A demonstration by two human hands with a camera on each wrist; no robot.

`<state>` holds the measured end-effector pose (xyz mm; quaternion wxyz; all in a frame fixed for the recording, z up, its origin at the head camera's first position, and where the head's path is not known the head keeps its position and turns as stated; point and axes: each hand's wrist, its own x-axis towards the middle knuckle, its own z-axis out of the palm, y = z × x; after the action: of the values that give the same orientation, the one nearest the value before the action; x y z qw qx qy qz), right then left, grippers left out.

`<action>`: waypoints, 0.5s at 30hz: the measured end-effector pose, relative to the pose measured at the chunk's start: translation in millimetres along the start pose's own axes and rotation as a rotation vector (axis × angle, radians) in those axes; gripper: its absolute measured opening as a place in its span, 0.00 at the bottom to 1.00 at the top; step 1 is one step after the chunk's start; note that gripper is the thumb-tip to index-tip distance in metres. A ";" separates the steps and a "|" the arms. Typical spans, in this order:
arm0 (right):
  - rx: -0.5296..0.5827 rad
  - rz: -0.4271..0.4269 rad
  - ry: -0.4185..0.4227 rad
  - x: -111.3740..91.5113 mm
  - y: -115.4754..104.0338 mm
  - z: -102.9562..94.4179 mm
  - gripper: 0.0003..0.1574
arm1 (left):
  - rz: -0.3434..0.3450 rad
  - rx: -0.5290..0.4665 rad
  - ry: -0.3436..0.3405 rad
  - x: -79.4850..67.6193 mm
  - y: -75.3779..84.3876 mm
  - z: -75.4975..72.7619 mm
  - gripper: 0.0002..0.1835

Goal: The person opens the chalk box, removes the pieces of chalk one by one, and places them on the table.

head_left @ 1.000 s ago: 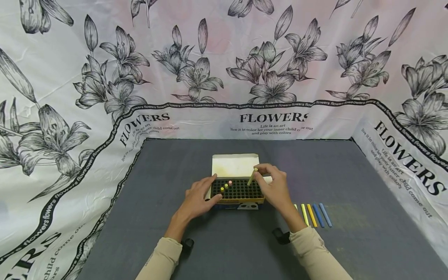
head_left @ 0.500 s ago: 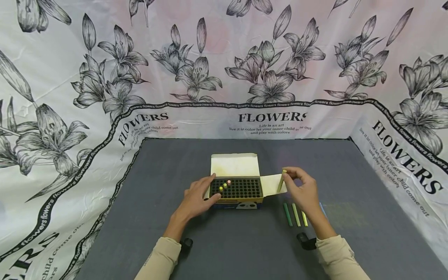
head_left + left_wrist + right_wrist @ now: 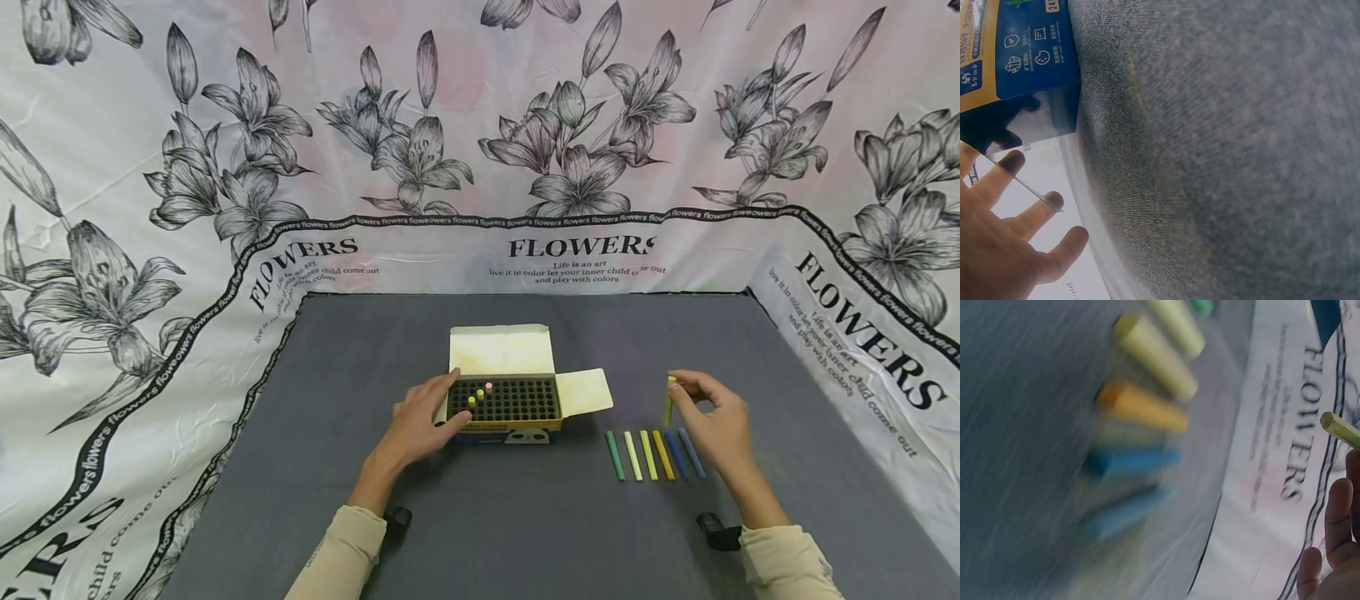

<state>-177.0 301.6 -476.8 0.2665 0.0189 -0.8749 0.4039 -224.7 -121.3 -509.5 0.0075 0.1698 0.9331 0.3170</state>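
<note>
My right hand pinches a yellow-green chalk stick upright above the table, to the right of the open box. Below and left of it, several chalk sticks lie in a row: green, pale yellow, yellow, orange-yellow, blue and lighter blue. My left hand rests at the box's left end, thumb at the front corner, fingers spread in the left wrist view. In the box's black holed insert stand two yellow-green chalks and a pink chalk.
The box's back lid stands raised and its right flap sticks out sideways. A grey cloth covers the table. Flower-printed sheets wall off the back and sides.
My right hand has carried the yellow-green chalk from above the insert rightwards, past the flap, to beyond the row's right end. The left hand stays at the box.
</note>
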 end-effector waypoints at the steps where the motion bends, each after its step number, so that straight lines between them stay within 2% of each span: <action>1: -0.016 -0.004 -0.004 -1.6 4.8 -4.8 0.12 | 0.000 0.000 0.000 0.2 0.0 0.2 0.40; 7: -0.144 0.005 -0.064 -10.3 31.6 -28.3 0.12 | -0.003 -0.001 -0.006 0.9 -0.4 -0.1 0.41; 13: -0.178 0.046 -0.192 -14.1 51.5 -39.7 0.15 | -0.008 0.005 -0.016 1.0 -0.5 -0.7 0.41; 15: -0.221 0.061 -0.243 -15.4 55.5 -40.9 0.16 | -0.009 0.007 -0.017 1.2 -0.2 -0.5 0.40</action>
<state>-159.1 365.5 -501.1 0.1469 0.0118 -0.9399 0.3080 -225.9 -121.4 -509.1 0.0161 0.1683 0.9348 0.3124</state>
